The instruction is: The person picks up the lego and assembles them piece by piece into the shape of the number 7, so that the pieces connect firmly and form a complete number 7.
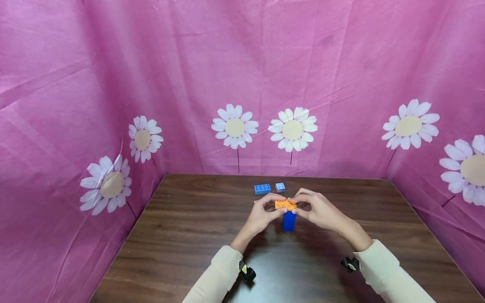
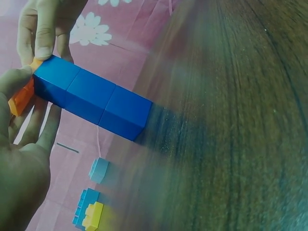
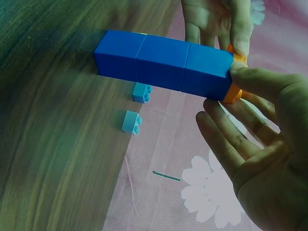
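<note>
A tower of three stacked blue blocks (image 1: 289, 221) stands upright on the table. On top of it lies an orange brick (image 1: 285, 204) with studs, jutting out past the tower's left side in the head view. My left hand (image 1: 262, 213) pinches the orange brick's left end between thumb and fingers. At the right end, my right hand (image 1: 321, 210) pinches the same brick, its thumb by the top blue block (image 3: 209, 70). Whether the orange brick is pressed fully down cannot be told.
Behind the hands lie a blue studded brick (image 1: 262, 188) and a smaller light-blue brick (image 1: 280, 187). A yellow brick (image 2: 94, 216) shows near them in the left wrist view, mostly hidden from the head view. Pink flowered cloth (image 1: 265, 63) hangs around the wooden table (image 1: 182, 235).
</note>
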### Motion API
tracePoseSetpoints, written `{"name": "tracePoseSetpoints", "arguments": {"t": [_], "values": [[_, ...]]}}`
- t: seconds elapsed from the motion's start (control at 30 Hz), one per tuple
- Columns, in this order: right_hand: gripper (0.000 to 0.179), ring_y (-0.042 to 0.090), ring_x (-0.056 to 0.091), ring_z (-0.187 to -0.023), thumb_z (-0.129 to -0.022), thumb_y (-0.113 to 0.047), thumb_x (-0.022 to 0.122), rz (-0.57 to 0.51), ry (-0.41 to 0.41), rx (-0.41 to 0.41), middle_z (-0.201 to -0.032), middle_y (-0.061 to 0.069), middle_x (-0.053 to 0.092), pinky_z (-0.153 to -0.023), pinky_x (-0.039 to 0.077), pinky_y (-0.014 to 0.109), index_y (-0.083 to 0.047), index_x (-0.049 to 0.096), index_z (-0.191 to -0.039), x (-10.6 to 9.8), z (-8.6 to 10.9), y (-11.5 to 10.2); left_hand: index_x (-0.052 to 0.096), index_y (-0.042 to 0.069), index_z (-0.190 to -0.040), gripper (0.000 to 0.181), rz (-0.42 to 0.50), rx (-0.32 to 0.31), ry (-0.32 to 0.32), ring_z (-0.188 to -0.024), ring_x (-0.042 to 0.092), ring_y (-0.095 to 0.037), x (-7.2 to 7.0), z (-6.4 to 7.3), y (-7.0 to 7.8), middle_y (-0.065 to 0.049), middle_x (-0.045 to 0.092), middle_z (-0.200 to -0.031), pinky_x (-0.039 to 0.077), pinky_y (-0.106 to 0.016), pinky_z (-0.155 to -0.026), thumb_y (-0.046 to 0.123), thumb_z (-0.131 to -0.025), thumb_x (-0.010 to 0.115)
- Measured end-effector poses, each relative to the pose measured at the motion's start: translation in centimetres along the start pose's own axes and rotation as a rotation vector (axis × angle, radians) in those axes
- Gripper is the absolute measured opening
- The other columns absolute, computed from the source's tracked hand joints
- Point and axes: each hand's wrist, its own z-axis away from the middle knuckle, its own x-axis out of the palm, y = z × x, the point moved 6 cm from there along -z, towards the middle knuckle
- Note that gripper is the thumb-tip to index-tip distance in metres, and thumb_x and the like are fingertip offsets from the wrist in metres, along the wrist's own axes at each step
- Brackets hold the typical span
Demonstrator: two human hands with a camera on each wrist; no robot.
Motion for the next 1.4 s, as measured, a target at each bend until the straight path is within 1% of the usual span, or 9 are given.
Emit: {"name": "tracePoseSetpoints", "arguments": {"t": [0.27,0.47,0.67,0.8,0.9,1.03,1.17,1.27,1.4], "values": [[0.029,0.014,0.063,-0.091,-0.085,-0.018,0.077,-0.009,0.019,0.007,-0.109,-0.008,0.063,-0.073,0.058,0.029,-0.016,0.072,-0.113,0.4,0.4,0.3,0.065,0.008,-0.121,0.034,-0.002,-0.054,0.004,-0.106,0.062,-0.007,0.2,0.2,-0.3,-0.014,0.065,-0.122,0.052,-0.025,-0.095,0.009,-0.089,0.072],[0.027,0.008,0.064,-0.092,-0.085,-0.018,0.077,-0.02,0.058,0.006,-0.108,-0.009,0.066,-0.077,0.058,0.024,-0.02,0.069,-0.111,0.8,0.8,0.7,0.065,0.009,-0.12,0.031,0.007,-0.05,-0.006,-0.105,0.063,-0.008,0.4,0.2,-0.1,-0.012,0.066,-0.121,0.053,-0.026,-0.094,0.009,-0.089,0.072],[0.034,0.005,0.065,-0.089,-0.084,-0.02,0.078,-0.038,0.028,0.042,-0.107,-0.011,0.068,-0.079,0.058,0.027,-0.026,0.064,-0.114,1.1,0.7,1.2,0.063,0.005,-0.122,0.034,0.027,-0.045,-0.013,-0.105,0.062,-0.007,0.4,0.1,0.1,-0.016,0.064,-0.123,0.053,-0.029,-0.096,0.007,-0.089,0.071],[0.039,0.006,0.064,-0.091,-0.082,-0.019,0.08,-0.016,0.032,0.064,-0.108,-0.011,0.068,-0.082,0.059,0.032,-0.026,0.063,-0.117,0.9,0.7,1.4,0.062,0.01,-0.127,0.039,0.03,-0.038,-0.023,-0.108,0.063,-0.012,0.5,0.1,0.1,-0.012,0.064,-0.125,0.053,-0.029,-0.096,0.013,-0.089,0.072],[0.04,0.009,0.064,-0.091,-0.082,-0.018,0.08,-0.004,0.05,0.071,-0.108,-0.009,0.068,-0.083,0.058,0.036,-0.024,0.063,-0.118,0.7,0.9,1.7,0.059,0.016,-0.132,0.044,0.045,-0.067,-0.053,-0.111,0.064,-0.02,0.5,0.2,-0.1,-0.01,0.06,-0.129,0.054,-0.028,-0.093,0.017,-0.09,0.071],[0.041,0.011,0.063,-0.091,-0.082,-0.016,0.08,0.011,0.073,0.094,-0.109,-0.006,0.069,-0.083,0.058,0.039,-0.022,0.063,-0.119,0.4,1.3,2.4,0.059,0.017,-0.131,0.041,0.006,-0.09,-0.04,-0.112,0.064,-0.03,-0.5,0.3,-0.3,-0.012,0.061,-0.127,0.055,-0.025,-0.088,0.014,-0.091,0.07],[0.042,0.01,0.063,-0.089,-0.083,-0.015,0.079,0.021,0.088,0.114,-0.109,-0.005,0.068,-0.082,0.057,0.037,-0.023,0.061,-0.12,0.3,1.6,3.0,0.062,0.008,-0.123,0.032,-0.091,-0.068,0.011,-0.111,0.062,-0.037,-2.0,0.2,-0.2,-0.021,0.066,-0.118,0.052,-0.025,-0.086,0.005,-0.092,0.066],[0.043,0.009,0.062,-0.089,-0.083,-0.015,0.079,0.023,0.089,0.12,-0.108,-0.006,0.068,-0.08,0.057,0.034,-0.023,0.06,-0.121,0.4,1.6,3.2,0.063,0.002,-0.12,0.028,-0.117,-0.079,0.032,-0.108,0.063,-0.04,-3.0,0.2,-0.4,-0.026,0.066,-0.114,0.055,-0.031,-0.086,0.001,-0.092,0.063],[0.046,0.01,0.063,-0.089,-0.084,-0.016,0.078,0.029,0.078,0.118,-0.111,-0.004,0.067,-0.079,0.057,0.033,-0.021,0.059,-0.125,0.4,1.6,3.0,0.064,0.0,-0.117,0.024,-0.082,-0.117,0.056,-0.102,0.065,-0.038,-4.0,0.1,-1.1,-0.028,0.066,-0.111,0.057,-0.045,-0.087,0.0,-0.093,0.062]]}}
